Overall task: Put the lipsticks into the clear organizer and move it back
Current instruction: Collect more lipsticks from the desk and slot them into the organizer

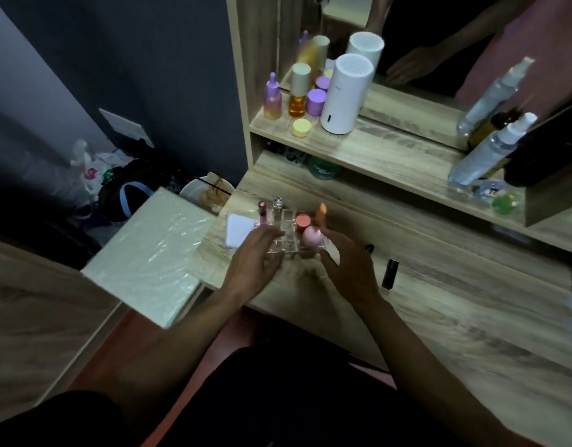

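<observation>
A clear organizer (286, 225) stands on the wooden vanity top (439, 311) near its left edge. Upright in it are a dark pink tube (262, 211), a clear-capped tube (277, 204), a coral-capped one (302, 221), an orange one (321, 212) and a pale pink round-topped one (311, 237). My left hand (257, 259) is on the organizer's left side, fingers against it. My right hand (349, 266) is at its right side, fingers spread; whether it touches is unclear. Two black lipsticks lie loose to the right: one (390, 273) and a smaller one (369, 248).
A white flat case (237, 232) lies left of the organizer. A shelf above holds purple and amber bottles (297, 95), a white cylinder (345, 95), spray bottles (484, 153) and a mirror. A white plastic-wrapped box (149, 253) sits left of the vanity.
</observation>
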